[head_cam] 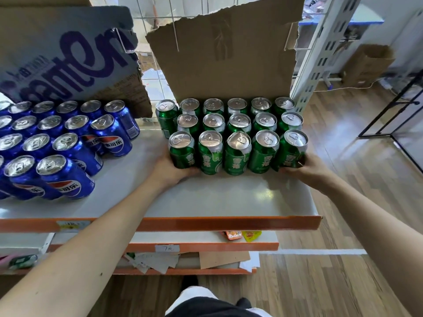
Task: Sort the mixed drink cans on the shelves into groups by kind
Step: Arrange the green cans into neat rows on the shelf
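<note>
The green cans (238,154) stood upright in a tight block of three rows on the right half of the top shelf (229,197), with one extra green can at the block's back left corner and a torn brown cardboard flap (229,60) rising behind them. The left hand (170,170) was at the left end of the front row, its fingers (192,172) curled along the base of the end can. The right hand (306,167) was at the other end, its fingers (289,167) wrapped round the lower front of the last can, so the row sat clasped between the two hands. The blue cans (68,143) were grouped on the left of the same shelf, apart from the green block, under a blue-printed cardboard sheet (64,53). Snack packets (242,235) lay on a lower shelf.
</note>
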`<state>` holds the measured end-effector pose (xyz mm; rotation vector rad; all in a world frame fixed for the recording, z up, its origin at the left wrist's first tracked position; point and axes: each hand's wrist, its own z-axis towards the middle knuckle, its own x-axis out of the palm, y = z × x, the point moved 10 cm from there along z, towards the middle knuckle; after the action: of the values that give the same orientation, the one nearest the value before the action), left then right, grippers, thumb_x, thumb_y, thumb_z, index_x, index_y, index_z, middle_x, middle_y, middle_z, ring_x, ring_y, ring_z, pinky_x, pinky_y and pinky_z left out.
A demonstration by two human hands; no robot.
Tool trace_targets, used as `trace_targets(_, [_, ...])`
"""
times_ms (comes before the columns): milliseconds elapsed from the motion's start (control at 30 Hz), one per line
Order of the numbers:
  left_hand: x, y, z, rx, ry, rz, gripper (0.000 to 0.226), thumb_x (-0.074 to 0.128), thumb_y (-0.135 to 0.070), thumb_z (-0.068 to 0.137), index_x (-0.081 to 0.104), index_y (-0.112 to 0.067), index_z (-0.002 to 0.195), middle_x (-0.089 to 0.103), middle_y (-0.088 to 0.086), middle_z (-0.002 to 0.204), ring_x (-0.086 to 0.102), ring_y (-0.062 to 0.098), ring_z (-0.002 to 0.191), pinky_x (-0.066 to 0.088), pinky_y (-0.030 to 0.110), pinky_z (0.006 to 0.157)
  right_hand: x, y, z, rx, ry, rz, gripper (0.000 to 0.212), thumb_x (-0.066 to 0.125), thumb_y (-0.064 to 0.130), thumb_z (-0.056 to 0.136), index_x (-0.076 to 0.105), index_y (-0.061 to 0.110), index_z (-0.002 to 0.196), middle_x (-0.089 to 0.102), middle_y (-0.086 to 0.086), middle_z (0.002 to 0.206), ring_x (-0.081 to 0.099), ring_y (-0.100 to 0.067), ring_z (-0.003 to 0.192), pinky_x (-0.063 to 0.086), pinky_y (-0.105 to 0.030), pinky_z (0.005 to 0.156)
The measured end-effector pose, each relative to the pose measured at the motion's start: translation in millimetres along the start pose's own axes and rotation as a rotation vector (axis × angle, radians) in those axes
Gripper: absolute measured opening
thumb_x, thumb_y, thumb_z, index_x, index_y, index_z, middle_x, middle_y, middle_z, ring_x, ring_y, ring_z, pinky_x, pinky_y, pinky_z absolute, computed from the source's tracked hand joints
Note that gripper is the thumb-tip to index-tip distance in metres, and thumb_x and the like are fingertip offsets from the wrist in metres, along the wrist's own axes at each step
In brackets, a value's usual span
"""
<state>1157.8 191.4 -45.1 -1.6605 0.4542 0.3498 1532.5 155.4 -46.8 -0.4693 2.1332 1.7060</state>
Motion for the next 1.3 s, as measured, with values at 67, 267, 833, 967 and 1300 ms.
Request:
trace_targets(67, [2, -1, -7, 0.032, 0.059, -0.066, 0.062, 0.091, -0.037, 0.065, 0.054, -0.031, 0.115, 0.068, -0.001, 0.116, 0.067, 0.013, 0.097, 0.057, 0.032, 0.083, -2, 6, -5, -0.048, -0.004, 0.023, 0.086, 0.092, 0.029, 0.062, 0.050, 0.015, 0.135, 0.061, 0.003, 0.127, 0.056, -0.012, 0.116, 0.042, -0.024, 0.104])
trace_targets(267, [-53, 14, 8, -0.014, -0.108, -0.352, 0.067, 0.050, -0.067, 0.080, 0.048, -0.019, 0.127, 0.058, 0.005, 0.130, 0.056, 0.019, 0.120, 0.046, 0.040, 0.104, -25, 69, -36, -0.321, -0.341, -0.298, 0.107, 0.060, 0.060, 0.078, 0.002, 0.019, 0.157, 0.012, 0.000, 0.164, 0.008, -0.015, 0.149, 0.010, -0.031, 0.114])
trace_targets(833, [-95, -53, 131, 0.215, -0.011, 0.435, 0.038, 0.074, -0.047, 0.083, 0.070, -0.021, 0.109, 0.066, 0.002, 0.100, 0.056, 0.020, 0.091, 0.039, 0.027, 0.077, 59, 147, -10, -0.374, -0.236, -0.771, 0.088, 0.031, 0.076, 0.079, 0.023, 0.031, 0.154, 0.007, 0.012, 0.164, 0.002, -0.011, 0.150, 0.002, -0.044, 0.118])
trace_targets(967, [-95, -50, 135, 0.283, 0.075, 0.357, 0.041, 0.075, -0.035, 0.085, 0.067, -0.021, 0.123, 0.070, 0.002, 0.113, 0.063, 0.025, 0.105, 0.048, 0.035, 0.093, 62, 140, -4, -0.307, -0.214, -0.752, 0.083, 0.025, 0.076, 0.080, 0.033, 0.033, 0.150, 0.017, 0.012, 0.162, 0.007, -0.010, 0.150, 0.004, -0.047, 0.119])
trace_targets(1300, [-68, -24, 106, 0.123, 0.085, -0.018, 0.061, 0.064, -0.024, 0.096, 0.033, -0.016, 0.149, 0.048, -0.004, 0.127, 0.048, 0.010, 0.119, 0.040, 0.026, 0.097, 45, 136, -14, -0.300, -0.277, -0.759, 0.071, 0.029, 0.071, 0.086, 0.038, 0.037, 0.147, 0.028, 0.016, 0.158, 0.018, -0.008, 0.148, 0.002, -0.050, 0.119])
